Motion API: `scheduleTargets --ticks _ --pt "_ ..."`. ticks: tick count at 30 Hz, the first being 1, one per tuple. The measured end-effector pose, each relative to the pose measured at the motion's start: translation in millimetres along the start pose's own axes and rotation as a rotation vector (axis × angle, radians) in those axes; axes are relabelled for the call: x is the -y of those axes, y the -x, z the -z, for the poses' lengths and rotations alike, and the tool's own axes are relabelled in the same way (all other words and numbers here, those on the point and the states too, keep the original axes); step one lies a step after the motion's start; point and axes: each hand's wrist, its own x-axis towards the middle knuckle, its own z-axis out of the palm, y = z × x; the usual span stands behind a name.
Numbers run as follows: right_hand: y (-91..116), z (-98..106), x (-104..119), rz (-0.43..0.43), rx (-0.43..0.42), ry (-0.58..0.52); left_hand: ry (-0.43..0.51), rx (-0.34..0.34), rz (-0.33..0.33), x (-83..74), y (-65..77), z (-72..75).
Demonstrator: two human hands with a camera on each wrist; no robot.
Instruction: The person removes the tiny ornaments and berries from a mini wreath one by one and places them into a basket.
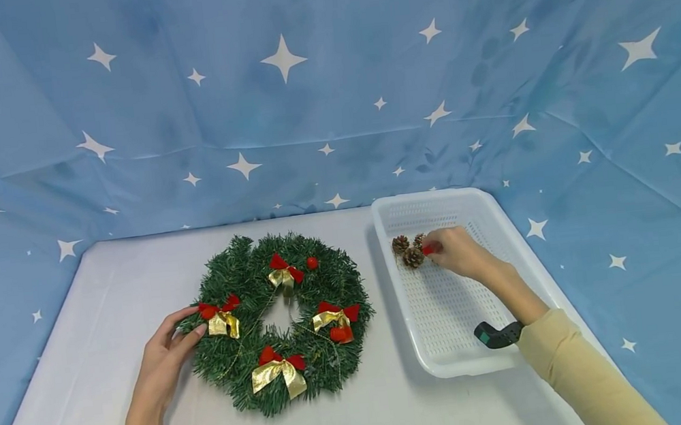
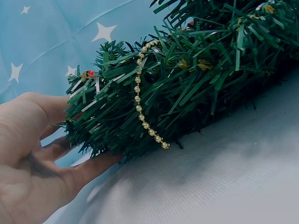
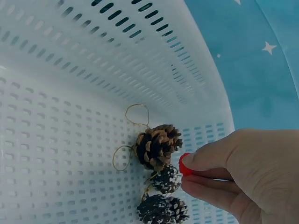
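Beside loops (image 3: 138,105) head view misses, right fingers (image 3: 210,185) pinch red ornament (image 3: 185,165), left (image 2: 96,169) straddle wreath (image 1: 242,280).

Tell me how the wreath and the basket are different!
The wreath is green and round; the basket is white and longer than it is wide. The wreath has one big hole in the middle; the basket has lots of little slots. The wreath wears red and gold bows; the basket holds pinecones. Both are on the white table.

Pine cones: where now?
In the head view, the pine cones lie inside the white plastic basket, by its left wall toward the far end, right of the Christmas wreath, left of the right hand.
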Motion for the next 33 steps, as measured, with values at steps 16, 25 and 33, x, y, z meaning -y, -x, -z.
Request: scheduleTargets --ticks 16,25,33 --pt "5 -8 -14 -0.012 0.085 0.027 0.009 -0.004 0.009 -1.5 -0.8 -0.8" --pt "8 -14 -20 -0.006 0.154 0.041 0.009 -0.002 0.008 -1.8 -0.8 -1.8" --pt "8 -18 -18 0.003 0.183 0.025 -0.017 -0.004 0.012 -0.8 -0.3 -0.8"
